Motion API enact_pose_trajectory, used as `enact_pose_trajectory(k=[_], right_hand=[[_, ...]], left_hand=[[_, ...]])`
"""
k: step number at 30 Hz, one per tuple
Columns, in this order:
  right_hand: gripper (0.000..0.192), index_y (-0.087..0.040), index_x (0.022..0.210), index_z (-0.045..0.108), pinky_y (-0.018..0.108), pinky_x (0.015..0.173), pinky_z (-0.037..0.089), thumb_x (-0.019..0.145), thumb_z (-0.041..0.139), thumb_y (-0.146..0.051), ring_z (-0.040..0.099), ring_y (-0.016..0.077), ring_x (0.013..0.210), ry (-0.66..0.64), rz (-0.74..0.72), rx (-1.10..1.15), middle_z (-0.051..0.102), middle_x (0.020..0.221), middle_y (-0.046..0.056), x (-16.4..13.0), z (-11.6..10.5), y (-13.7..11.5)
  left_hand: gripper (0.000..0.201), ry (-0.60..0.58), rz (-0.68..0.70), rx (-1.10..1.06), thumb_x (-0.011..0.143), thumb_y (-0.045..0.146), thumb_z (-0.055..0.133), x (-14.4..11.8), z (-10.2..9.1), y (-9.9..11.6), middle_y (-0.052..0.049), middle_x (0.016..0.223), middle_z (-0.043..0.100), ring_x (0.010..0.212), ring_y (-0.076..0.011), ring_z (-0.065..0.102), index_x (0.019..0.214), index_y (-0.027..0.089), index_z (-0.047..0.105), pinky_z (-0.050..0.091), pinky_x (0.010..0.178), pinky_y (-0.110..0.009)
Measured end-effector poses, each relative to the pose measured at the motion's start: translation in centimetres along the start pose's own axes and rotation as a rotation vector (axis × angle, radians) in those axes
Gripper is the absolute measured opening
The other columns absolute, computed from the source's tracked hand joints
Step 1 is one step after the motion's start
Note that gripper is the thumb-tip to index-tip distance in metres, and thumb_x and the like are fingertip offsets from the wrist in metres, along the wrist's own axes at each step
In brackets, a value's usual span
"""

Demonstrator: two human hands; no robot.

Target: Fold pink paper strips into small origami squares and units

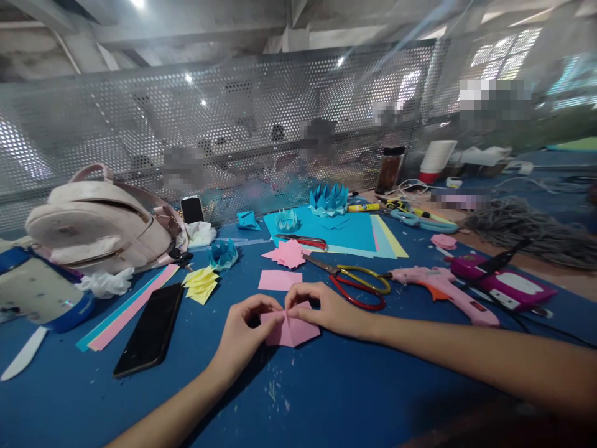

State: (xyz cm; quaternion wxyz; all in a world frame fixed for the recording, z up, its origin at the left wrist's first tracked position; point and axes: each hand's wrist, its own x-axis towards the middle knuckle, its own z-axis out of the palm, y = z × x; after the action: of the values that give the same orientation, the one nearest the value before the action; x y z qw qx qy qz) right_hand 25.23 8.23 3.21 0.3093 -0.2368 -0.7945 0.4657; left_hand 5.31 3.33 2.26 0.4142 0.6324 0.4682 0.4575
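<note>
Behind the blue work counter (326, 398) stands a perforated grey metal screen (233, 124), with a pale pink backpack (97, 218) at the left of the frame, a pink glue gun (443, 289) at the right and red-and-yellow-handled scissors (359, 283) near the middle. Just below centre, the left hand (242, 333) and right hand (326, 308) both pinch a folded pink paper piece (291, 330) lying on the counter, each grip closed on its upper point. A fold seems to be being pressed, so the next crease would call for steady alignment; the fingers hide the fold itself.
</note>
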Motion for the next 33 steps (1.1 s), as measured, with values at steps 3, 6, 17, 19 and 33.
enact_pose_trajectory(k=[3,6,17,19,33], right_hand=[[0.013,-0.016,0.088,0.066,0.025,0.077,0.046,0.087,0.063,-0.029,0.061,0.0152,0.081,-0.014,0.001,0.011,0.067,0.086,0.001,-0.02,0.04,-0.14],[0.013,-0.016,0.088,0.066,0.025,0.078,0.047,0.086,0.064,-0.028,0.062,0.0157,0.082,-0.021,0.017,0.014,0.067,0.087,0.002,-0.03,0.11,-0.32],[0.011,-0.014,0.086,0.065,0.024,0.077,0.047,0.086,0.064,-0.025,0.061,0.014,0.081,-0.031,-0.006,0.047,0.066,0.085,0.002,0.02,0.15,0.08],[0.011,-0.014,0.086,0.065,0.023,0.077,0.047,0.086,0.064,-0.025,0.061,0.0135,0.08,-0.031,-0.009,0.049,0.065,0.085,0.002,0.04,0.15,0.16],[0.009,-0.014,0.087,0.065,0.023,0.078,0.047,0.087,0.063,-0.023,0.06,0.0138,0.081,-0.038,-0.006,0.05,0.065,0.086,0.002,-0.06,0.2,0.16]], left_hand=[[0.007,-0.014,0.013,0.013,0.078,0.024,0.069,0.08,-0.01,0.07,-0.002,0.075,0.069,0.069,-0.0151,0.06,0.077,0.017,0.069,0.043,0.063,-0.022],[0.006,-0.028,0.039,0.038,0.079,0.022,0.068,0.08,-0.06,0.16,-0.002,0.074,0.068,0.069,-0.0148,0.059,0.076,0.017,0.069,0.043,0.063,-0.022],[0.007,-0.066,0.046,0.01,0.08,0.021,0.065,-0.08,-0.09,0.08,-0.001,0.074,0.066,0.068,-0.0134,0.057,0.075,0.017,0.068,0.042,0.063,-0.021],[0.007,-0.065,0.049,0.01,0.08,0.02,0.065,-0.04,-0.11,0.11,-0.001,0.075,0.066,0.069,-0.0135,0.057,0.075,0.016,0.068,0.041,0.064,-0.021],[0.007,-0.073,0.049,-0.012,0.078,0.018,0.064,-0.02,-0.08,0.12,-0.002,0.076,0.067,0.072,-0.0151,0.059,0.074,0.016,0.069,0.042,0.068,-0.022]])
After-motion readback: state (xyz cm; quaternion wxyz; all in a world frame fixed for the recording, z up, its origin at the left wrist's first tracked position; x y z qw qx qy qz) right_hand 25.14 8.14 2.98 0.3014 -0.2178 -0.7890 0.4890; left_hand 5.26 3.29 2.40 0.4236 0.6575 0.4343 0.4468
